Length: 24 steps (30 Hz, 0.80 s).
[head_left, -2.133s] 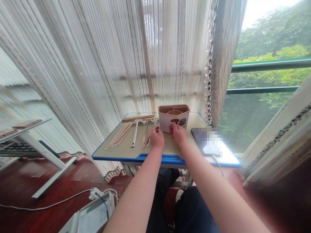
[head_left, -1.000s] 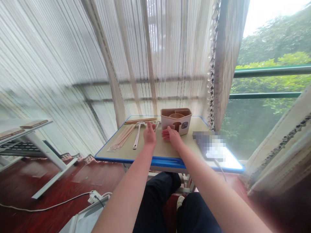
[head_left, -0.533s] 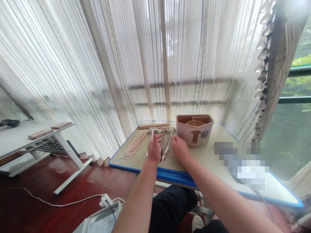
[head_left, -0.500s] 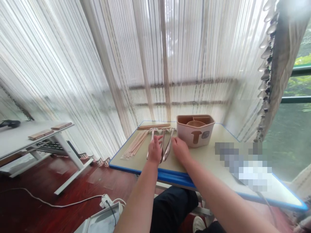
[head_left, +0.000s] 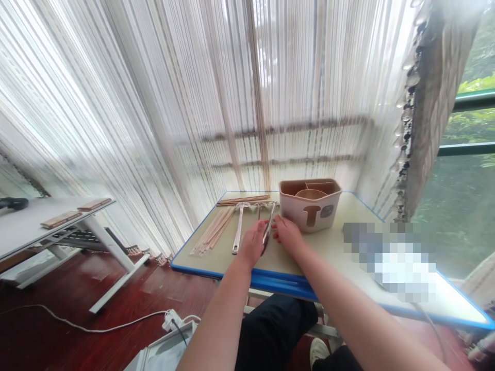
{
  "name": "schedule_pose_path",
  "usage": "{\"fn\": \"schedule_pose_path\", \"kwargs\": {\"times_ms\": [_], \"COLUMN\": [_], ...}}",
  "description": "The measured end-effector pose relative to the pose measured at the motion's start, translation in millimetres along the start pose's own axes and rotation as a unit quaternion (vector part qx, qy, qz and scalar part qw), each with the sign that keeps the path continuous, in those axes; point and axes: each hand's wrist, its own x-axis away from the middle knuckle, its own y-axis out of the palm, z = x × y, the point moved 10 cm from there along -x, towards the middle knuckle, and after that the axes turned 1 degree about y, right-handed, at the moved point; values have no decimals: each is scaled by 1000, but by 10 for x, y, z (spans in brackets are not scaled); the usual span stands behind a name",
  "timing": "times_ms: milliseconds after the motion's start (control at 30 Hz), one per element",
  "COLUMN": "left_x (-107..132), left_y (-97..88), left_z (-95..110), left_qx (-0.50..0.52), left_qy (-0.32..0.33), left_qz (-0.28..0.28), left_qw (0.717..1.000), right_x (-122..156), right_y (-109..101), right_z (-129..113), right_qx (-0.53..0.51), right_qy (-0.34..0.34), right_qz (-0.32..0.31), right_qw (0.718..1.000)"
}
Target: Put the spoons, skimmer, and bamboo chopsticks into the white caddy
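My left hand (head_left: pixel 252 245) reaches over the table, its fingers closed at the handle of the rightmost long metal kitchen utensil (head_left: pixel 268 232). The utensil's head lies at the far end, too small to name. Close by on the right, my right hand (head_left: pixel 288 236) has loosely bent fingers, slightly apart, with nothing visible in them. A second metal utensil (head_left: pixel 238 229) lies left of my left hand, and another (head_left: pixel 259 210) is partly hidden behind it. Beyond my right hand stands a white-and-brown divided utensil holder (head_left: pixel 310 208).
Thin wooden chopsticks (head_left: pixel 216 229), some apparently in clear wrap, lie at the table's left; more sticks (head_left: pixel 243 199) lie along the back. A blurred object (head_left: pixel 390 260) sits on the right. A white desk (head_left: pixel 85 208) stands left, and a power strip (head_left: pixel 169 320) lies below.
My left hand has moved right, from over the left and middle utensils to the rightmost one, uncovering the left one. My right hand stays near the holder, its fingers slightly more apart.
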Motion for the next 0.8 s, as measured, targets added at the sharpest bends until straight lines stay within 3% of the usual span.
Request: {"fn": "schedule_pose_path", "kwargs": {"times_ms": [100,267,433,567,800], "left_x": [2,-19,-29,-31,-31], "left_y": [89,17,40,35,-76], "left_z": [36,67,73,52,-14], "left_qx": [-36,-68,-118,-118,-59], "left_qy": [0,15,32,22,-9], "left_qz": [-55,-25,-28,-30,27], "left_qw": [998,997,992,992,998], "right_x": [-34,-90,-89,-72,-96], "right_y": [29,57,68,71,-19], "right_z": [62,106,66,30,-35], "right_qx": [-44,-92,-122,-120,-22], "right_qy": [43,95,117,109,38], "right_qz": [-13,-35,-49,-47,-12], "right_qw": [998,991,984,986,999]}}
